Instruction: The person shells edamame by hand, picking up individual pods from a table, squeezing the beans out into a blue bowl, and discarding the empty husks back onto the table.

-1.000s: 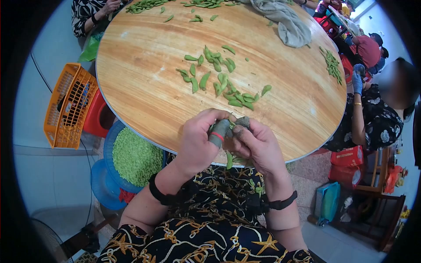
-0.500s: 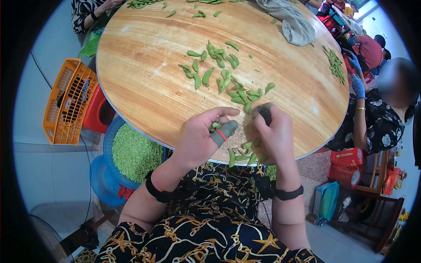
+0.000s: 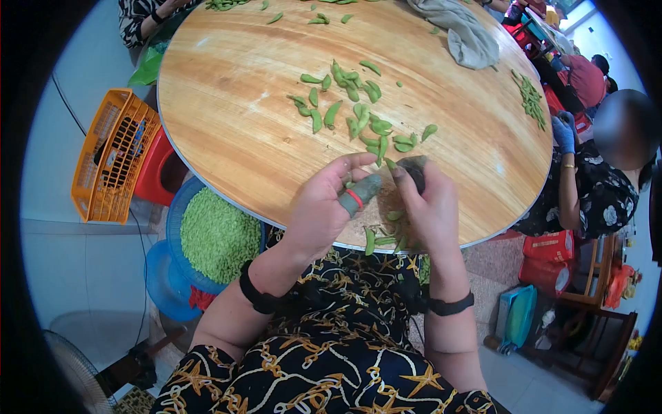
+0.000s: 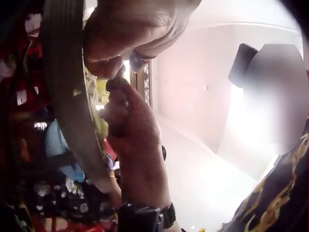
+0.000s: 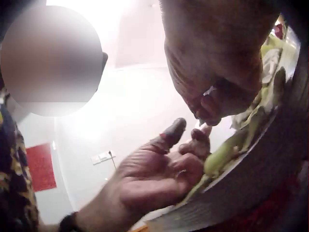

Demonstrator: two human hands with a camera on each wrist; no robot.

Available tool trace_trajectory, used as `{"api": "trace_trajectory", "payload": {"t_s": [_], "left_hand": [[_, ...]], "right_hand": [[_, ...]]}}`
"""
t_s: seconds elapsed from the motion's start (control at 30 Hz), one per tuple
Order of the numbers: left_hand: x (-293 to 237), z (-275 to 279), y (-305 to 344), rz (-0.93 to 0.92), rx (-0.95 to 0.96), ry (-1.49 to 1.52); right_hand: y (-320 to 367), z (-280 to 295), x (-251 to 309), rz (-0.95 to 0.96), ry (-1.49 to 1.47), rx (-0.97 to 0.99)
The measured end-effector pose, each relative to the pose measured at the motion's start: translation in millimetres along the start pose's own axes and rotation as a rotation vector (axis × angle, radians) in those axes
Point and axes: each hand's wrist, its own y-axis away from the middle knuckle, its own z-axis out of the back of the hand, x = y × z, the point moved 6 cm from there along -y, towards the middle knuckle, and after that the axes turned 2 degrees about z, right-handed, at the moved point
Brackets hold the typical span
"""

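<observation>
In the head view my right hand pinches a green pod between thumb and finger, over the table's near edge. Facing it, my left hand has its covered thumb and forefinger apart, with small green beans in its curled fingers. The right wrist view shows the left hand palm up below the right hand. Loose pods lie beyond both hands, and a few more lie between them at the edge. Wrist views are dim, hiding fine finger contact.
The round wooden table bears a grey cloth and more pods at right. A blue basin of shelled beans and an orange crate stand at left. A gloved person sits at right.
The hands have parted from where they met a second ago. Since half a second ago the right thumb and finger have taken hold of a pod, and the left hand has shifted slightly right.
</observation>
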Motion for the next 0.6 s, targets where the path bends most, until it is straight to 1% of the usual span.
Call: {"api": "trace_trajectory", "payload": {"t_s": [0.03, 0.1, 0.13, 0.17, 0.23, 0.27, 0.3, 0.33, 0.4, 0.47, 0.53, 0.57, 0.6], "left_hand": [[1.3, 0.3, 1.5, 0.000, -0.004, 0.002], [7.5, -3.3, 2.7, 0.063, 0.078, 0.241], [10.2, -0.1, 1.9, 0.061, 0.078, 0.240], [12.6, 3.1, 1.2, 0.041, 0.106, 0.257], [10.8, 2.7, 3.3, 0.021, 0.130, 0.273], [7.6, 2.6, 5.2, -0.001, 0.072, 0.205], [4.2, 3.2, 7.0, -0.023, 0.015, 0.136], [2.8, 2.3, 7.9, -0.024, 0.013, 0.136], [0.8, 3.9, 9.0, -0.033, -0.037, 0.039], [2.2, 4.5, 9.8, -0.023, -0.039, 0.011], [5.5, 4.8, 10.0, -0.015, -0.037, -0.017], [6.2, 3.6, 10.1, -0.054, -0.007, -0.009], [5.5, 2.1, 10.3, -0.093, 0.023, -0.002]], "right_hand": [[5.0, 0.7, 5.0, 0.000, 0.000, 0.004], [18.2, -8.0, 9.4, -0.213, -0.433, 0.166], [22.2, -10.5, 15.2, -0.201, -0.489, 0.234], [24.4, -9.9, 17.2, -0.201, -0.490, 0.236], [32.1, -16.5, 15.3, -0.336, -0.675, 0.336], [34.1, -15.6, 14.8, -0.336, -0.676, 0.338], [37.7, -17.9, 14.4, -0.374, -0.758, 0.391], [40.4, -21.1, 14.8, -0.411, -0.839, 0.444], [40.3, -23.3, 15.5, -0.415, -0.861, 0.448], [40.9, -25.4, 14.0, -0.420, -0.882, 0.448], [40.4, -26.6, 14.0, -0.371, -0.928, 0.456], [40.4, -25.9, 15.0, -0.370, -0.927, 0.456], [41.7, -26.1, 15.8, -0.419, -0.987, 0.458]]}}
